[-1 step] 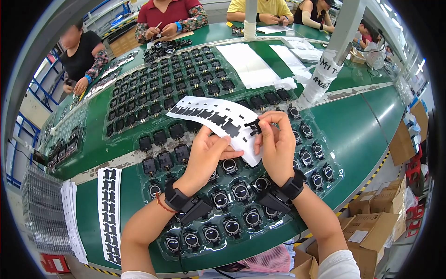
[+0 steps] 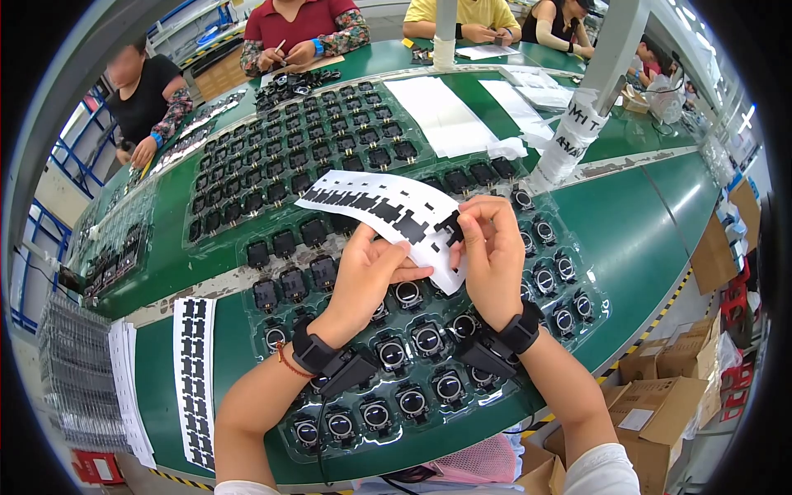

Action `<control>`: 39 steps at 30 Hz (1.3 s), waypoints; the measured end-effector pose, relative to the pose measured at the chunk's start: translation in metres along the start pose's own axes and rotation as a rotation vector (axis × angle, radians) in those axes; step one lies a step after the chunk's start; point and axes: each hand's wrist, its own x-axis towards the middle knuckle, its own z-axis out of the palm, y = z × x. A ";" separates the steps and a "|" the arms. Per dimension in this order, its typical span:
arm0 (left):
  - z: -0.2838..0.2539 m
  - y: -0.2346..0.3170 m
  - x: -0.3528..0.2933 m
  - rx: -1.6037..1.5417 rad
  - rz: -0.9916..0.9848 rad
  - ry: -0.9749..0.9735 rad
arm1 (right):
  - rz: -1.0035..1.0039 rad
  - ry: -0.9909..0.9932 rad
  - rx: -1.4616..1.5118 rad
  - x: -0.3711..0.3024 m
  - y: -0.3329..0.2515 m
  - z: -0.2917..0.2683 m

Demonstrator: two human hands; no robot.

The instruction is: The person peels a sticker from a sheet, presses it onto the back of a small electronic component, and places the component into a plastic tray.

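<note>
My left hand (image 2: 371,264) pinches the near part of a white backing sheet (image 2: 351,186) between thumb and fingers. Rows of black die-cut stickers (image 2: 408,227) run along the sheet, which curves up toward the far left. At the sheet's right edge, my right hand (image 2: 492,247) is closed, thumb against fingers, on a black sticker (image 2: 452,227). Part of this sticker is hidden by the fingers, and whether it is fully off the sheet cannot be told. Under both hands lies a clear plastic tray (image 2: 363,441) with several round-faced watch-like units (image 2: 412,402) and square black housings (image 2: 322,271).
Another sticker sheet (image 2: 196,371) lies left of my arms, beside stacked clear trays (image 2: 78,371). Farther back a tray of black parts (image 2: 297,140) and white paper (image 2: 437,115) cover the green table (image 2: 660,206). A wrapped post (image 2: 569,136) stands right. Several people work across.
The black sticker at my right fingertips has shifted slightly and shows flatter against the sheet. Both hands hold nearly the same place.
</note>
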 end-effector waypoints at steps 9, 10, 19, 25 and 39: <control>-0.002 -0.001 0.000 0.063 0.009 -0.002 | 0.052 -0.062 -0.168 0.000 0.000 -0.003; -0.003 -0.002 0.000 0.078 -0.015 -0.006 | 0.052 -0.063 -0.168 0.000 -0.002 -0.002; -0.002 -0.001 0.000 0.032 -0.056 0.017 | -0.124 -0.131 -0.071 0.000 0.004 0.000; -0.002 0.000 0.000 0.028 -0.028 0.044 | -0.090 -0.221 -0.041 -0.002 0.004 -0.001; -0.005 0.001 -0.001 0.096 -0.010 0.043 | -0.074 -0.333 -0.082 0.000 0.007 -0.003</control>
